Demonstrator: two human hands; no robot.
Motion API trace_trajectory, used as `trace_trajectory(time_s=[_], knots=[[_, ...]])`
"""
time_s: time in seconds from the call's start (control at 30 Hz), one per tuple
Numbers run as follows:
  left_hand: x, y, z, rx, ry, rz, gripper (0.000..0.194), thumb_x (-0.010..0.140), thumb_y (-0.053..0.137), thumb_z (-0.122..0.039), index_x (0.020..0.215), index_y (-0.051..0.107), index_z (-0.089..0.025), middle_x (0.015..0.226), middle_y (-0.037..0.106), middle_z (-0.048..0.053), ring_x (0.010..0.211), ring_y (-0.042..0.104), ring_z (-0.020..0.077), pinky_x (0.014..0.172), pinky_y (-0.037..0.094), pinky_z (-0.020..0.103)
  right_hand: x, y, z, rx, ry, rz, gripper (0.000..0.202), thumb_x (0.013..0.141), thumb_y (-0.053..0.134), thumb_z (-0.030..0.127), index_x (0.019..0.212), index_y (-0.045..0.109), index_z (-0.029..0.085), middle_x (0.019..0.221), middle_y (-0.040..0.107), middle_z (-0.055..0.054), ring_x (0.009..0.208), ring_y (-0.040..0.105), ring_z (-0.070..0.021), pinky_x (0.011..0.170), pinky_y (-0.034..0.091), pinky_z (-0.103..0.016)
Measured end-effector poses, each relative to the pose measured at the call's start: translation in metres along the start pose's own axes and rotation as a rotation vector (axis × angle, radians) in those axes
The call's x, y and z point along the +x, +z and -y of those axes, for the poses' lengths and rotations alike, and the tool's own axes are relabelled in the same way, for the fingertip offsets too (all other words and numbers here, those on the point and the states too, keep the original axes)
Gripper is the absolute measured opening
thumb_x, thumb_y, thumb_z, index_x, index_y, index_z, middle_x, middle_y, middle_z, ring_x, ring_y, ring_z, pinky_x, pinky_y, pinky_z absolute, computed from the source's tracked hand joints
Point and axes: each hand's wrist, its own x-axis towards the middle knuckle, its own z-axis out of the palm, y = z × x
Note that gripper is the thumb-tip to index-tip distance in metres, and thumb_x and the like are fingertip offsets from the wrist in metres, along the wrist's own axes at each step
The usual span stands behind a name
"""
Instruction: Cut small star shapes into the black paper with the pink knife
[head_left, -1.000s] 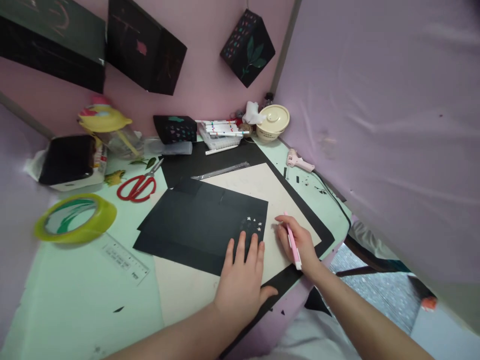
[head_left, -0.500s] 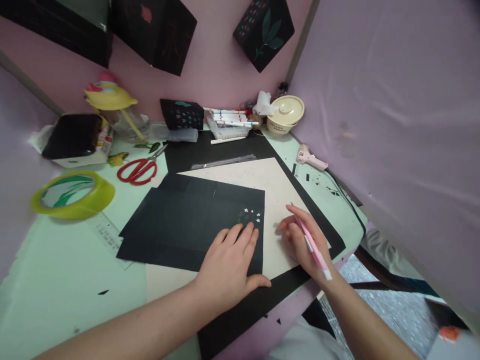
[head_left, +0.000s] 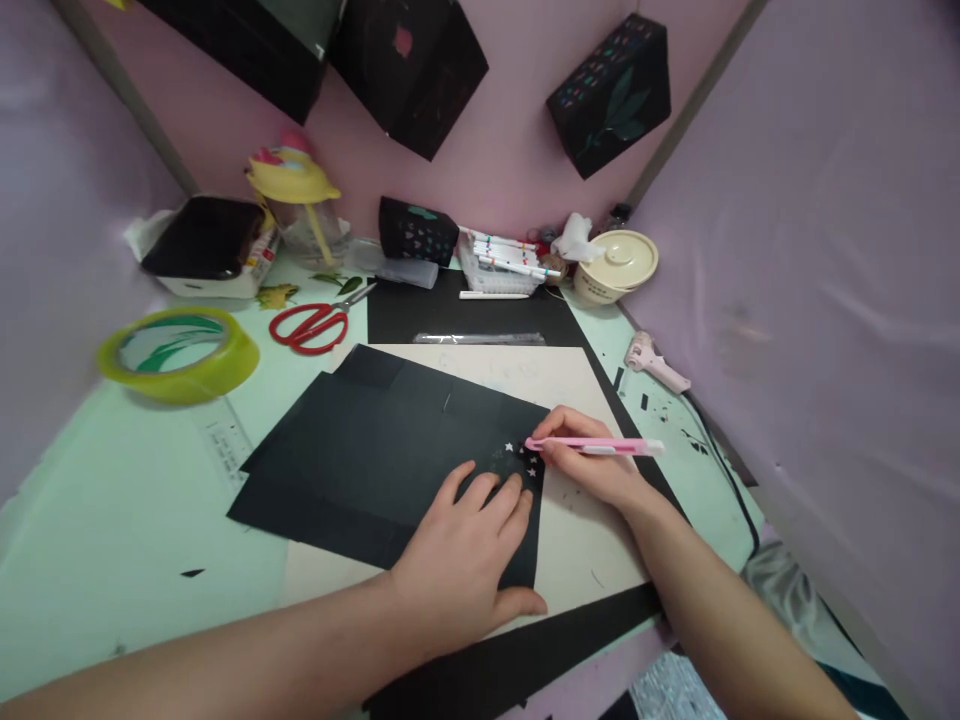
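My left hand lies flat with fingers spread on the black paper, near its right edge. Just beyond its fingertips are several small star-shaped cut-outs showing white. My right hand grips a pink pen-like tool, its tip at the stars by the sheet's right edge. Under the black paper lies a white sheet, which rests on a larger black sheet.
Red-handled scissors and a yellow-green tape roll lie at the left. Behind are a basket of markers and a lidded cream bowl. A pink glue gun with a cord lies right. Black boxes hang on the wall.
My right hand has moved left onto the black paper's edge, bringing the pink tool's tip to the stars. The tool now lies nearly level. The camera view has shifted; my left hand remains on the paper.
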Motion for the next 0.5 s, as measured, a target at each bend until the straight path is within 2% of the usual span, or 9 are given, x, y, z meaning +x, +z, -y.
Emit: trace_trajectory(time_s=[0.13,0.23,0.37,0.5], knots=[[-0.001,0.004,0.0,0.0,-0.016,-0.027,0.076,0.083,0.041,-0.074,0.134,0.05,-0.017,0.141,0.046,0.014,0.122,0.044,0.0282,0.112,0.018,0.046,-0.004,-0.006,-0.007,-0.001,-0.064,-0.004,0.01,0.08,0.06,0.025,0.086,0.067,0.02,0.081,0.067,-0.003,0.071,0.059,-0.0167,0.062,0.046,-0.027],[-0.002,0.004,0.0,-0.012,-0.031,-0.024,0.075,0.083,0.044,-0.073,0.134,0.05,-0.018,0.144,0.042,0.015,0.124,0.044,0.0289,0.112,0.019,0.046,-0.007,-0.006,-0.008,0.0,-0.058,-0.039,0.009,0.08,0.057,0.022,0.08,0.066,0.02,0.075,0.065,-0.003,0.068,0.057,-0.0168,0.059,0.044,-0.028],[-0.002,0.004,0.0,-0.049,-0.041,-0.017,0.075,0.082,0.047,-0.072,0.134,0.049,-0.018,0.143,0.043,0.015,0.131,0.037,0.0318,0.114,0.017,0.048,-0.011,0.0,-0.01,0.023,-0.075,-0.036,0.002,0.078,0.059,0.019,0.079,0.059,0.021,0.071,0.059,-0.001,0.06,0.051,-0.014,0.052,0.039,-0.026],[-0.001,0.005,0.001,-0.067,-0.048,-0.015,0.075,0.081,0.05,-0.071,0.134,0.049,-0.018,0.143,0.043,0.014,0.134,0.034,0.0336,0.114,0.017,0.05,-0.012,0.005,-0.014,0.054,-0.173,-0.011,0.01,0.077,0.06,0.015,0.077,0.052,0.022,0.07,0.057,0.001,0.06,0.051,-0.0136,0.054,0.04,-0.026]])
